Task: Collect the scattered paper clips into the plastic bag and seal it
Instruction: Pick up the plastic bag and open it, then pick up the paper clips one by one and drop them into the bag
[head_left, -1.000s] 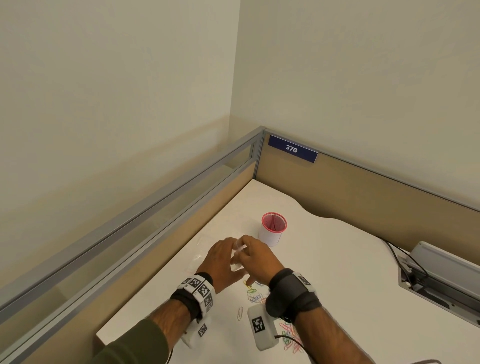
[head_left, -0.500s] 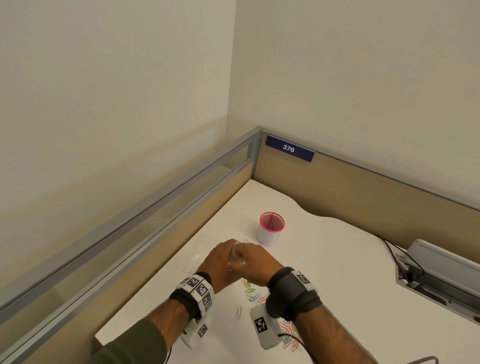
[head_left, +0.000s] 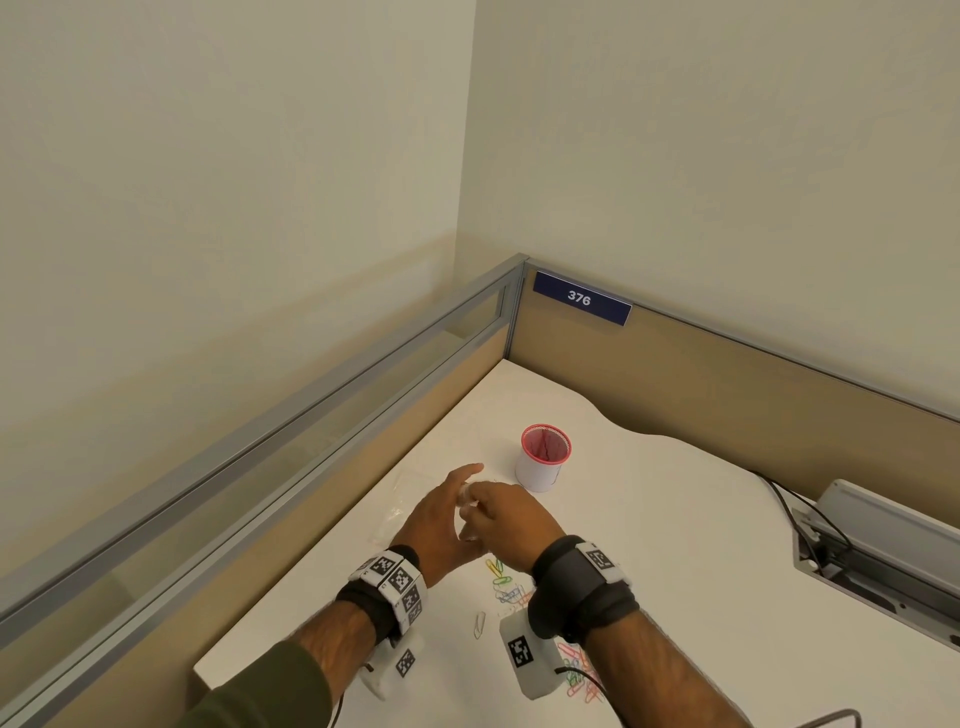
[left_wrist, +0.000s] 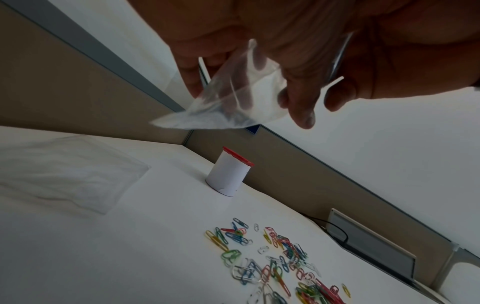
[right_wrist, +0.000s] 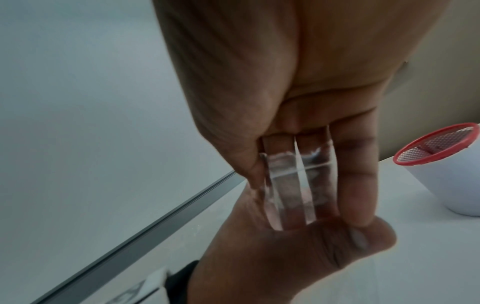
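A small clear plastic bag (head_left: 466, 503) hangs above the white table (head_left: 675, 519), pinched between both hands. My left hand (head_left: 441, 512) holds it from the left, index finger stretched forward. My right hand (head_left: 498, 512) grips it from the right. In the right wrist view the bag (right_wrist: 291, 185) sits between my right thumb and fingers (right_wrist: 355, 185), with my left thumb (right_wrist: 337, 240) pressing below. In the left wrist view the bag (left_wrist: 241, 98) droops from the fingertips. Coloured paper clips (left_wrist: 272, 257) lie scattered below; the head view shows these clips (head_left: 506, 584) under my right wrist.
A white cup with a red mesh top (head_left: 543, 460) stands just beyond the hands. A second clear bag (left_wrist: 64, 174) lies flat on the table to the left. Partition walls close the left and far sides. A cable tray (head_left: 883, 561) sits at the right.
Both hands have stayed together on the bag with little travel. My left index finger has stretched out forward. The bag's edge now sits between the hands rather than above them.
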